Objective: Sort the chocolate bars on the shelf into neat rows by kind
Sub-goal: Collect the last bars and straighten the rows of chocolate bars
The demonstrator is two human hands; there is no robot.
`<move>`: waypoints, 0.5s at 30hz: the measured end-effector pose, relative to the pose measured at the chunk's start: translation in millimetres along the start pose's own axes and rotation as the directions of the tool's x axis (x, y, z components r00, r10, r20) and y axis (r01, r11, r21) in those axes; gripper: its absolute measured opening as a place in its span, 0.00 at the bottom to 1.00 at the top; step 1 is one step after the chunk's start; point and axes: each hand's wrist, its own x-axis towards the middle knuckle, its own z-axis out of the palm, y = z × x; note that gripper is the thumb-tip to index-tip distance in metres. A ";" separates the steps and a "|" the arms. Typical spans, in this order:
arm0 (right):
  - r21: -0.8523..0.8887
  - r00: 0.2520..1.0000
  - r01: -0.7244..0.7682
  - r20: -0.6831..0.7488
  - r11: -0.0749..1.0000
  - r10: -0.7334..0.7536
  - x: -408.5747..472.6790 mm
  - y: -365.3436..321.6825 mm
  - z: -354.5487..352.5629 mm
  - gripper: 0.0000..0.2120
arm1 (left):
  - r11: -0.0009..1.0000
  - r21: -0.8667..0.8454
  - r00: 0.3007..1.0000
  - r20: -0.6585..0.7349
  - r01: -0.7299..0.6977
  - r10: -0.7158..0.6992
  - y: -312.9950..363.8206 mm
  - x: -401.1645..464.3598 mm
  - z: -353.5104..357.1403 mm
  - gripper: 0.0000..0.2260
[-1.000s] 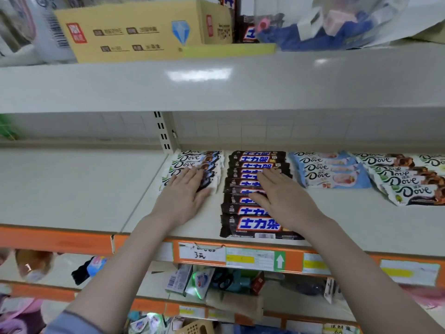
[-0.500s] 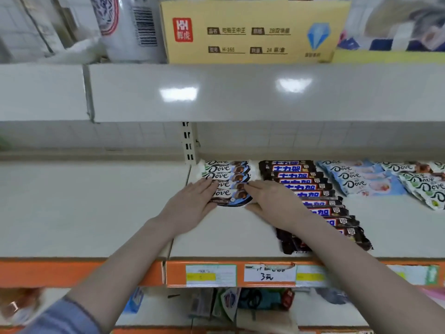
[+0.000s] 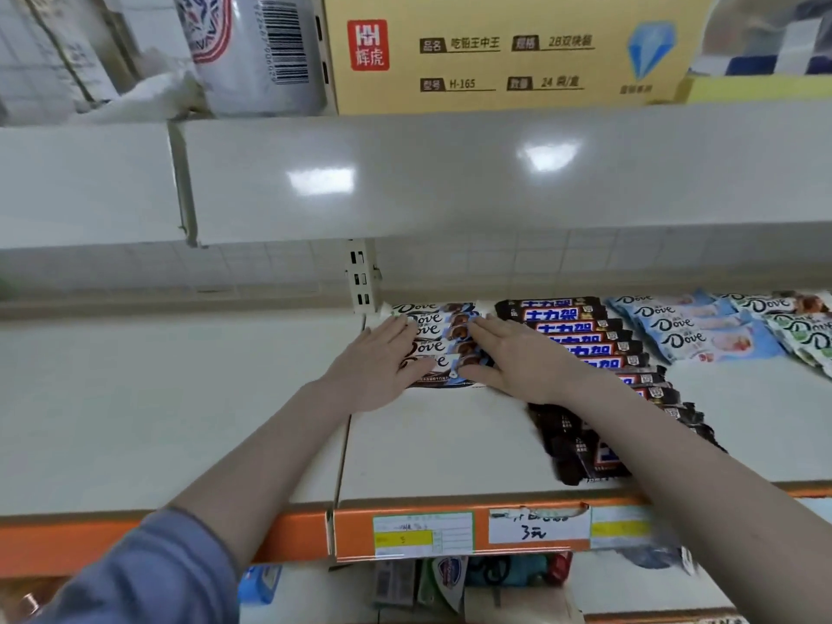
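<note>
A short row of white-and-brown Dove bars (image 3: 434,335) lies at the left end of the grey shelf (image 3: 432,448). My left hand (image 3: 376,364) lies flat against the row's left side, and my right hand (image 3: 517,358) flat against its right side, fingers straight and together. To the right runs a long row of dark Snickers bars (image 3: 581,331), partly under my right forearm. Further right lie light-blue Dove bars (image 3: 693,328) and white-green Dove bars (image 3: 801,326) at the frame edge.
The shelf above carries a yellow carton (image 3: 504,51) and a white bag (image 3: 252,51). An upright bracket (image 3: 360,281) stands behind the Dove row. The orange shelf edge (image 3: 351,531) holds price labels (image 3: 423,533). Goods crowd the shelf below.
My right hand left the Snickers row and moved left to the white-and-brown Dove row. Both hands now press its two sides. The camera view shifted left and closer.
</note>
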 end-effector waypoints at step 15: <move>0.021 0.995 0.024 0.092 0.999 -0.026 32.5 13.9 0.8 0.34 | 0.998 -0.052 0.999 -0.035 0.033 -0.035 3.2 8.5 0.9 0.31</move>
